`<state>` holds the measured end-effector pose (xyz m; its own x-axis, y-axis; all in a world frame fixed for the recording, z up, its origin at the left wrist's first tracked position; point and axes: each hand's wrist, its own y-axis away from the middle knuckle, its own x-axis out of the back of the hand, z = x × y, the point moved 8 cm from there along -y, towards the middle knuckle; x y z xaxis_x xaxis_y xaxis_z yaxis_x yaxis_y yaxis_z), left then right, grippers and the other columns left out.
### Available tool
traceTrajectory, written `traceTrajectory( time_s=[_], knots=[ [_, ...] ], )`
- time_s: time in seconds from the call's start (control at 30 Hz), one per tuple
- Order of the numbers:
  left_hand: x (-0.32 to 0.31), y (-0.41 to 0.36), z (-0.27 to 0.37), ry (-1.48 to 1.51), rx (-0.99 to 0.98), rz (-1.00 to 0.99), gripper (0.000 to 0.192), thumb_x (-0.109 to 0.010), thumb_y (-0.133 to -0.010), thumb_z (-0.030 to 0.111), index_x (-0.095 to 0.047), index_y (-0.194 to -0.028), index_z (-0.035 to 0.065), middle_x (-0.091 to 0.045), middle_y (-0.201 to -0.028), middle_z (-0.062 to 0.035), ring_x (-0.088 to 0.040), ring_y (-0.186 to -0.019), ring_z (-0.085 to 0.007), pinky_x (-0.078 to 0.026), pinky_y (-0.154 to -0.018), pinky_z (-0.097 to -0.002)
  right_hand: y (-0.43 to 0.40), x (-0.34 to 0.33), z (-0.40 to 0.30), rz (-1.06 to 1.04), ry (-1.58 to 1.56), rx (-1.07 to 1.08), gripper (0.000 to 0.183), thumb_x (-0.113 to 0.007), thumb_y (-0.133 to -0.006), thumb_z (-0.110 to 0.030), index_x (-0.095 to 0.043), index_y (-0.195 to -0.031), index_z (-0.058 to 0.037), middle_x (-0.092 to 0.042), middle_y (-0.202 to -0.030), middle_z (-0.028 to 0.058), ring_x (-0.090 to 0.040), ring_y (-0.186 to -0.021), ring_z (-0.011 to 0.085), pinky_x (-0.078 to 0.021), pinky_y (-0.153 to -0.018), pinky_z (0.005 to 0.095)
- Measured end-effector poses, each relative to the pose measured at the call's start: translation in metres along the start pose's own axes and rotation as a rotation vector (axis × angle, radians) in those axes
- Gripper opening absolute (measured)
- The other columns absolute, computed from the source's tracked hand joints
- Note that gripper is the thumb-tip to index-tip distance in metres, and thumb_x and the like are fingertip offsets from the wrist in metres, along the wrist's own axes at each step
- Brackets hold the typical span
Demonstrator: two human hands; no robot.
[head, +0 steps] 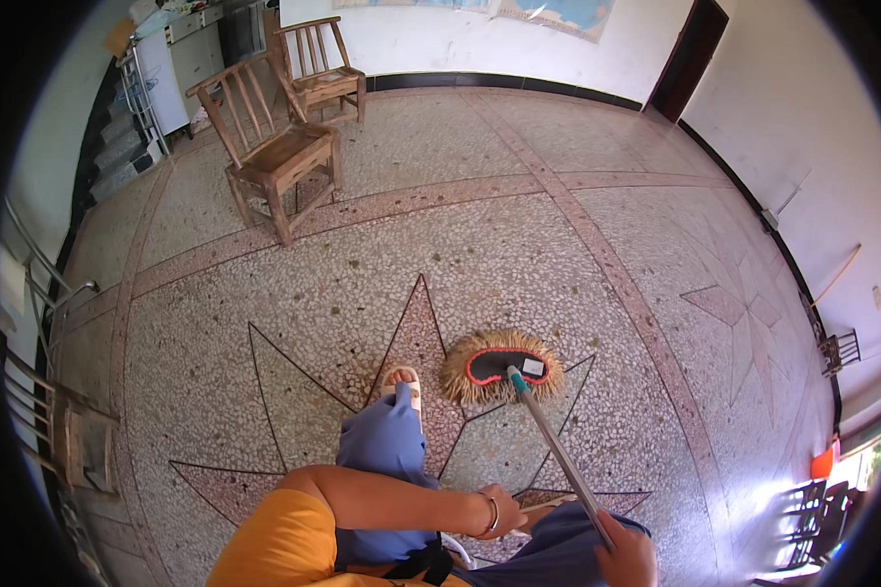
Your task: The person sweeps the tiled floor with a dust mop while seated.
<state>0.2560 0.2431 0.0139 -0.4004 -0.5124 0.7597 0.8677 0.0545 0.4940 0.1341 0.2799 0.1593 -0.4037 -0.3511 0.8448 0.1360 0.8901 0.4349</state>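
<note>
A fringed beige dust mop (459, 370) rests on the terrazzo floor ahead of my feet. Its black centre has a red scalloped border and bears a white label; a teal joint connects it to a metal pole (564, 455). Around the upper pole my right hand (626, 552) is closed, at the bottom of the view. My left hand (505, 511), with a bracelet at the wrist, hangs across my body, left of the pole and apart from it. Its fingers look partly curled, and whether they hold anything is unclear. A sandalled foot (402, 380) stands left of the mop head.
Two wooden chairs (283, 158) (328, 81) stand at the upper left, near a white cabinet (169, 81) and stairs (117, 154). Another wooden chair (81, 440) is at the left edge. A dark doorway (686, 59) opens at the far right; an orange container (824, 462) sits lower right.
</note>
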Motion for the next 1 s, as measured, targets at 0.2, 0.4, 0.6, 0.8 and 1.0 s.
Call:
traceTrajectory(
  time_s=[0.2,0.4,0.6,0.8,1.0],
  knots=[
    [-0.002,-0.011,-0.036,0.078,0.079,-0.063,0.038,-0.051,-0.078,0.014,-0.049,-0.116,0.0120,-0.062,-0.091,-0.0154,-0.061,-0.087,-0.0317,-0.048,-0.068,-0.0414,-0.116,-0.043,-0.053,0.095,0.138,0.134,0.056,-0.060,-0.070,-0.014,-0.040,-0.122,-0.0097,-0.060,-0.074,0.0206,-0.057,-0.070,0.0404,-0.0442,-0.063,0.0494],
    [-0.010,-0.026,-0.077,0.017,0.250,-0.136,0.040,-0.058,-0.070,0.011,-0.053,-0.110,0.0110,-0.063,-0.093,-0.0126,-0.061,-0.088,-0.0281,-0.048,-0.069,-0.0394,-0.236,-0.094,-0.071,0.077,0.192,0.093,0.061,-0.052,-0.073,-0.009,-0.028,-0.129,-0.0070,-0.059,-0.081,0.0232,-0.059,-0.077,0.0384,-0.0465,-0.068,0.0470],
    [-0.009,-0.028,-0.097,0.046,0.326,-0.053,0.028,-0.068,-0.064,0.012,-0.067,-0.092,0.0102,-0.065,-0.092,-0.0072,-0.062,-0.086,-0.0244,-0.049,-0.063,-0.0362,-0.189,-0.090,-0.080,0.012,0.259,0.082,0.062,-0.050,-0.075,-0.010,-0.026,-0.132,-0.0108,-0.060,-0.085,0.0224,-0.060,-0.080,0.0366,-0.0473,-0.072,0.0439],
    [0.008,-0.003,-0.071,0.043,0.247,0.133,0.029,-0.066,-0.066,0.011,-0.064,-0.095,0.0070,-0.064,-0.094,-0.0123,-0.062,-0.089,-0.0267,-0.049,-0.068,-0.0369,-0.063,-0.043,-0.024,-0.122,0.231,0.158,0.058,-0.057,-0.071,-0.015,-0.037,-0.126,-0.0137,-0.059,-0.070,0.0211,-0.059,-0.069,0.0382,-0.0457,-0.063,0.0470],
    [-0.012,0.008,-0.056,0.087,0.178,-0.050,0.037,-0.064,-0.068,0.011,-0.059,-0.104,0.0083,-0.062,-0.099,-0.0120,-0.059,-0.097,-0.0254,-0.048,-0.072,-0.0388,-0.020,0.018,-0.036,-0.080,0.009,0.115,0.053,-0.057,-0.071,-0.006,-0.046,-0.122,-0.0135,-0.057,-0.106,0.0165,-0.055,-0.091,0.0367,-0.0459,-0.075,0.0420]
  ],
)
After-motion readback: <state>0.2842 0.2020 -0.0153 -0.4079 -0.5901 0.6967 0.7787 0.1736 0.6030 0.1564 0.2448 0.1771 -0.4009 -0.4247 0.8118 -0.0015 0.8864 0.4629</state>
